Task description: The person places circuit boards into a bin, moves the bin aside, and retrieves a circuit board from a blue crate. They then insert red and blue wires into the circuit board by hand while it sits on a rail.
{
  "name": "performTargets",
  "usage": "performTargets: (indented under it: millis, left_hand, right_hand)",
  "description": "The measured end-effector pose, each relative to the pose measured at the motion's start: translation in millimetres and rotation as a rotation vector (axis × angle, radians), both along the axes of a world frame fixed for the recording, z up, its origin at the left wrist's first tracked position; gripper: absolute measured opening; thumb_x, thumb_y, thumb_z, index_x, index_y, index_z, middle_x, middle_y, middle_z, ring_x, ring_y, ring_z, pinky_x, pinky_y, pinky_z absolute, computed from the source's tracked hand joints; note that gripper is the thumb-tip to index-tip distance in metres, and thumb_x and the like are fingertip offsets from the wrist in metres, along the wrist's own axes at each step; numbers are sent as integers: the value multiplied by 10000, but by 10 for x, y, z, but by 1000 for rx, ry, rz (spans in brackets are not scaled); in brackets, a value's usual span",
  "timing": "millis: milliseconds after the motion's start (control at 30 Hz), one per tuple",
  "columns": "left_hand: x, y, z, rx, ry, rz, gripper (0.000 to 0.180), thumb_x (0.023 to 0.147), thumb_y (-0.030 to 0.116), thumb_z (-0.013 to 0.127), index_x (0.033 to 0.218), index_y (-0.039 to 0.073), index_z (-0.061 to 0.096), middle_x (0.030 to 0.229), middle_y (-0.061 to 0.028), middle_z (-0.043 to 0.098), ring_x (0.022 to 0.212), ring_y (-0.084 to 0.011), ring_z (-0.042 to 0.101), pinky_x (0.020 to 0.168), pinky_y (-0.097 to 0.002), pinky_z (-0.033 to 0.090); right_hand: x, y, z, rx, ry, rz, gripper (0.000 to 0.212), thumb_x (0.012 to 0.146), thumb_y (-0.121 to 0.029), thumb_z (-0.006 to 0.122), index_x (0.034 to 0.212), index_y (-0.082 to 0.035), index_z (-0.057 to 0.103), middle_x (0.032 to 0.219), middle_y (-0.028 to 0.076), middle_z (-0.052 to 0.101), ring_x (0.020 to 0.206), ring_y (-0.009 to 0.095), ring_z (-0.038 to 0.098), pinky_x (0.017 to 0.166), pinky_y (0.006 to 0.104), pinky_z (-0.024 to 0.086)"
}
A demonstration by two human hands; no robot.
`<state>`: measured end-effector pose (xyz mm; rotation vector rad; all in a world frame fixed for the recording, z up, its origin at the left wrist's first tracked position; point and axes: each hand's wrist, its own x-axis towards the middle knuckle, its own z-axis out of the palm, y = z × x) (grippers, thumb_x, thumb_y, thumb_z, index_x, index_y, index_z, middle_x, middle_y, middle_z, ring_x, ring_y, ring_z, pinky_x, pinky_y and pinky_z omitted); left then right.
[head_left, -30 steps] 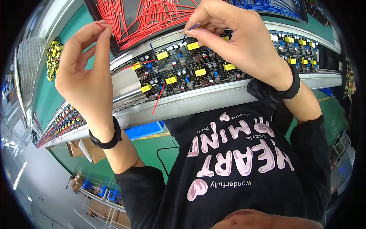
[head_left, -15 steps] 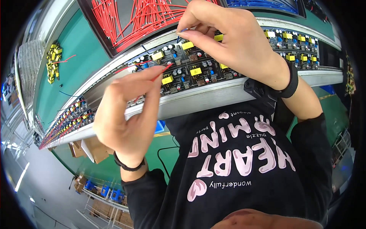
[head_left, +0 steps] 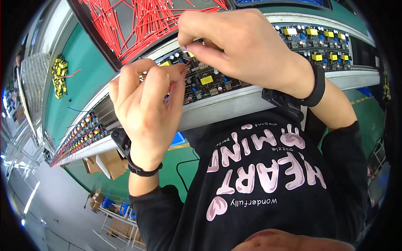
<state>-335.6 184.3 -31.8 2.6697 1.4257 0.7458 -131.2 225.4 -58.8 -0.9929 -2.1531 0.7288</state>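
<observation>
My left hand (head_left: 147, 111) is over the left part of a panel of black circuit boards (head_left: 226, 83), thumb and fingertips pinched together. Between them is a thin red wire (head_left: 187, 64), its tip close to the boards. Fingers hide most of its length. My right hand (head_left: 251, 48) reaches in from the right, above the same panel, its thumb and forefinger closed on a blue wire (head_left: 186, 48), of which only a little shows. The boards carry yellow block components (head_left: 207, 80), small blue parts and metal connectors.
The panel lies in a metal rail (head_left: 234, 98). Behind it are a black tray of red wires (head_left: 146, 25) and a tray of blue wires (head_left: 284, 3). Yellow components (head_left: 59, 77) are heaped on the green surface at left. More wired boards (head_left: 81, 134) sit farther left along the rail.
My left hand has moved up and turned, its fingers curling more over the boards. My right hand has shifted left and slightly down, so the two hands' fingertips are now closer together.
</observation>
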Motion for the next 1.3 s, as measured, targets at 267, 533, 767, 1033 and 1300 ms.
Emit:
performTargets:
  millis: [267,533,767,1033,1300]
  left_hand:
    - [-9,40,-62,-30,6,21,211,708,12,817,815,129,677,771,37,669,821,-164,627,713,-327,389]
    - [-6,41,-88,-18,-40,21,206,716,12,811,817,132,678,765,47,672,819,-164,628,706,-327,387]
    - [-33,46,-102,1,-12,1,211,713,7,809,818,129,672,759,50,682,818,-164,628,704,-324,387]
    - [-24,52,-87,-8,10,1,213,716,1,801,821,125,663,758,47,681,821,-163,627,697,-322,388]
    - [11,60,-56,-43,30,-11,226,691,-14,781,828,113,654,755,23,669,823,-180,623,693,-334,395]
  right_hand:
    - [59,18,5,77,61,40,166,874,-52,645,942,-54,494,679,116,554,611,309,631,499,386,479]
    - [61,20,8,160,60,47,157,853,-41,626,944,-54,498,742,106,584,635,290,649,498,372,495]
    - [97,28,18,161,15,38,124,875,-45,596,953,-50,500,766,107,591,655,299,656,519,382,505]
    - [99,26,24,165,19,14,131,875,-42,596,961,-48,497,755,114,579,654,311,652,526,394,505]
    - [100,28,19,122,9,32,133,876,-44,600,961,-47,498,759,114,583,658,310,651,523,397,502]
